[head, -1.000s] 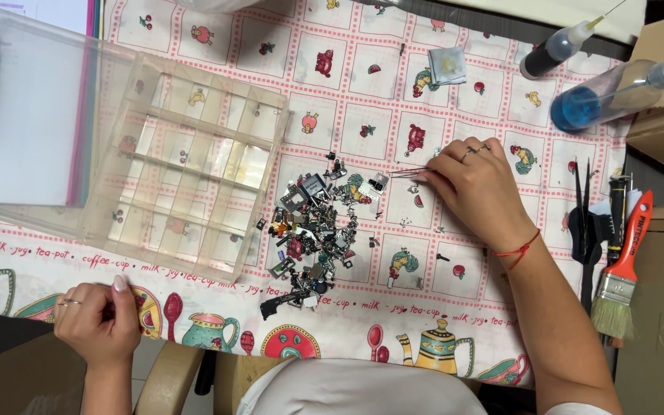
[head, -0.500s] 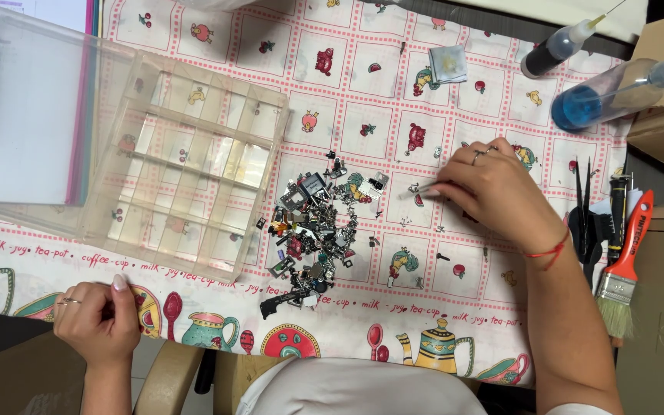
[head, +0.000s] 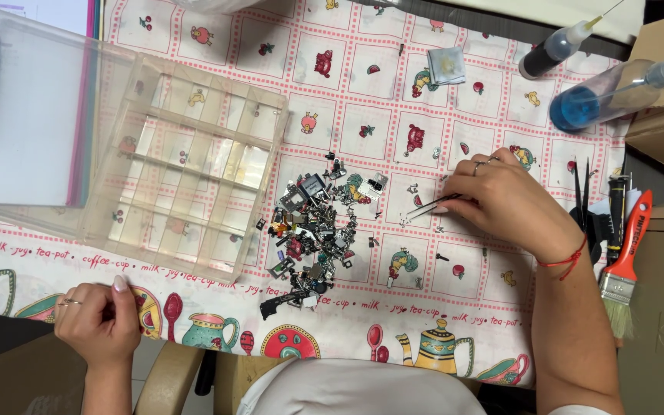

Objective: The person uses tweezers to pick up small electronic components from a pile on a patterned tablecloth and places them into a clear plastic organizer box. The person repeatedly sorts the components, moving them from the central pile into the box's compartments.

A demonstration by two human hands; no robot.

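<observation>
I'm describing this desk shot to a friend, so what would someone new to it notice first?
A dark heap of tiny metal parts lies mid-table on a cloth printed with teapots and fruit. The right hand points tweezers at the heap's edge, while the left hand rests closed at the cloth's near edge. Left of the heap sits a clear, open compartment box, and an orange-handled brush lies far right.

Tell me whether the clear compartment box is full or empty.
Empty: the clear compartment box shows only tablecloth through every divider; the small parts lie heaped beside it.
</observation>
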